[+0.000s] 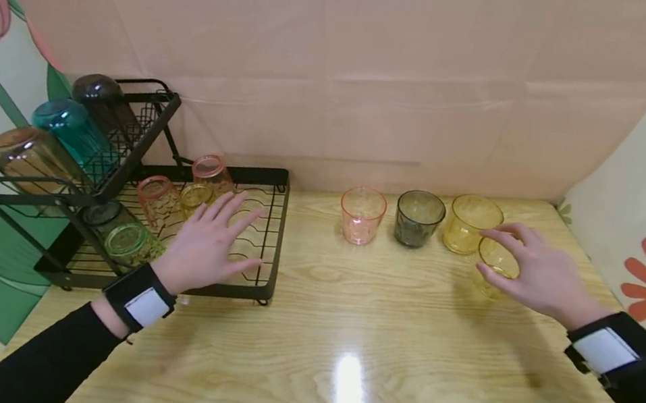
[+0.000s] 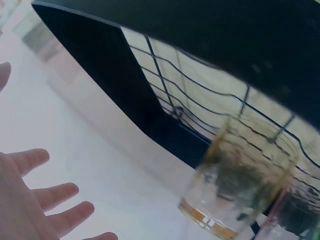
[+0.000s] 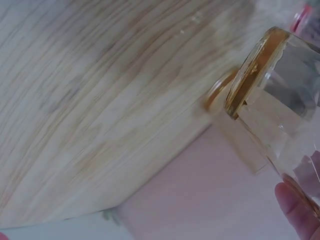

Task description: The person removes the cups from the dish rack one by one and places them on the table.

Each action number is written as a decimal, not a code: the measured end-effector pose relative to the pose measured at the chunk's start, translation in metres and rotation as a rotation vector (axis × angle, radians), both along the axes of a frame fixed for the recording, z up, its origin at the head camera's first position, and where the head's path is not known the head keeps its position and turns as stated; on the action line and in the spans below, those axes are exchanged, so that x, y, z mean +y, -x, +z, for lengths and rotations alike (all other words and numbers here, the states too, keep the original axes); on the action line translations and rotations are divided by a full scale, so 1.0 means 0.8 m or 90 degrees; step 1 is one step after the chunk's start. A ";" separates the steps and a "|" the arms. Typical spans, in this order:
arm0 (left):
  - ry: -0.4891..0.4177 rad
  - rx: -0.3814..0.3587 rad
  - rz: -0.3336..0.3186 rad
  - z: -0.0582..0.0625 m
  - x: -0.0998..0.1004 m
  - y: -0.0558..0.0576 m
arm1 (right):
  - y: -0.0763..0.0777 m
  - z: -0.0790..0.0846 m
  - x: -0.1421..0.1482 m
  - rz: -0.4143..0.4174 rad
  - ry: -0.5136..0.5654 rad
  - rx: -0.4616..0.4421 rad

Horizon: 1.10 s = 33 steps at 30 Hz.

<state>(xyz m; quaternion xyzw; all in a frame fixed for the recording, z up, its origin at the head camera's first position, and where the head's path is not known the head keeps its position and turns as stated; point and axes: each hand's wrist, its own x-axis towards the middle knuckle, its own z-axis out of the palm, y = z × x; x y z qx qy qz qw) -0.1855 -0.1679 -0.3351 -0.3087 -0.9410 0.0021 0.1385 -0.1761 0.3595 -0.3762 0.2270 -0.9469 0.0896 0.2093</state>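
At the right, my right hand [image 1: 540, 274] has thumb and fingers about the rim of a small yellow glass [image 1: 494, 291], which stands just in front of a larger yellow glass [image 1: 461, 233]. Up close in the right wrist view, a fingertip lies at the rim of that yellow glass [image 3: 280, 110]. My left hand [image 1: 203, 247] has its fingers spread over the black dish rack [image 1: 280, 237] and holds nothing. Near it in the rack is a yellow glass [image 1: 193, 197], also seen in the left wrist view as a yellow tumbler [image 2: 240, 185] beside the wires.
A pink glass [image 1: 361, 220] and a grey glass [image 1: 417, 224] line the wooden table's [image 1: 305, 335] back. On the rack's upper tier lie brown, teal [image 1: 72, 127] and dark glasses. Below are pink glasses [image 1: 155, 193] and a green glass [image 1: 130, 244]. A pink backdrop rises behind.
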 end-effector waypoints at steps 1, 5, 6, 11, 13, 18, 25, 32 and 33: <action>0.001 -0.004 0.011 0.001 -0.003 0.001 | 0.001 0.000 0.005 -0.011 0.000 -0.002; -0.008 -0.031 0.051 0.003 -0.013 0.007 | 0.007 -0.002 0.021 -0.037 0.006 0.000; -0.011 -0.035 0.060 0.004 -0.016 0.008 | 0.009 -0.002 0.025 -0.041 0.010 -0.001; -0.023 -0.045 0.096 0.006 -0.027 0.013 | 0.016 -0.001 0.039 -0.054 0.035 -0.014; -0.030 -0.042 0.105 0.006 -0.032 0.014 | 0.019 0.000 0.045 -0.069 0.042 -0.031; -0.056 -0.020 0.110 0.004 -0.041 0.015 | 0.033 -0.001 0.060 -0.133 0.046 -0.092; -0.078 0.004 0.112 -0.001 -0.043 0.013 | 0.063 -0.007 0.075 -0.200 0.033 -0.162; -0.087 0.008 0.116 -0.004 -0.039 0.010 | 0.089 -0.017 0.090 -0.236 0.036 -0.209; -0.088 0.008 0.117 -0.004 -0.039 0.009 | 0.093 -0.018 0.091 -0.242 0.037 -0.214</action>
